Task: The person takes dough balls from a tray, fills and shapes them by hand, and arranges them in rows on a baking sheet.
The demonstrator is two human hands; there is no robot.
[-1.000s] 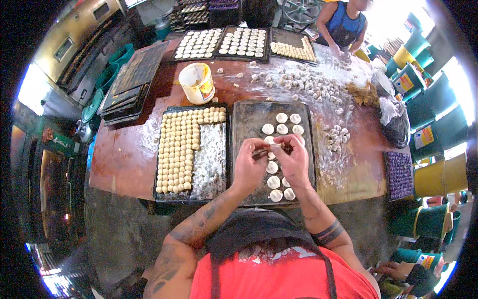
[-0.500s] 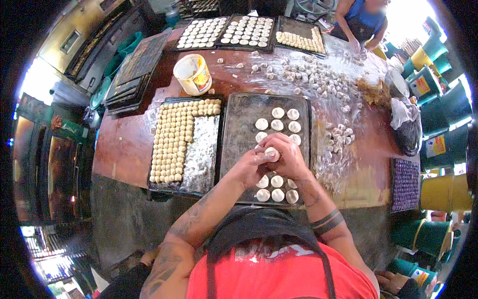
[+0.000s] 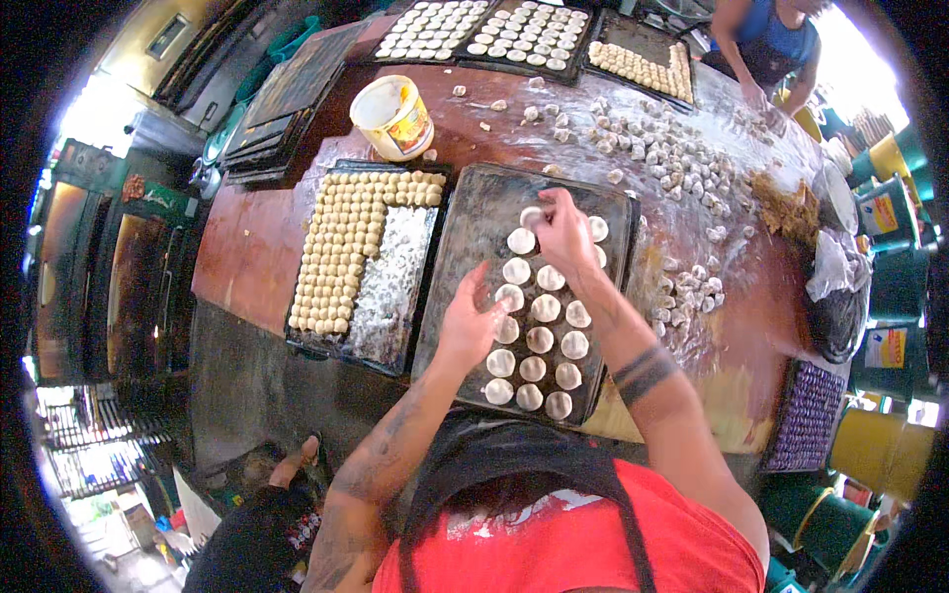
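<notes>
I am curling my right fingers (image 3: 556, 198) at a white round (image 3: 531, 215) toward the far end of the dark tray (image 3: 474, 208); I cannot tell whether they are pinching or only touching it. I am spreading my left fingers (image 3: 476, 284) over the same tray, near the left column. More rounds (image 3: 540, 341) are lying flat in columns there. Leftward, dough balls (image 3: 341, 242) are sitting packed on a floury tray (image 3: 397, 262). Beyond, a tub (image 3: 393, 124) is standing on the table (image 3: 242, 237); rightward, floury lumps (image 3: 647, 143) are lying scattered, and another person (image 3: 781, 44) is reaching over the table.
</notes>
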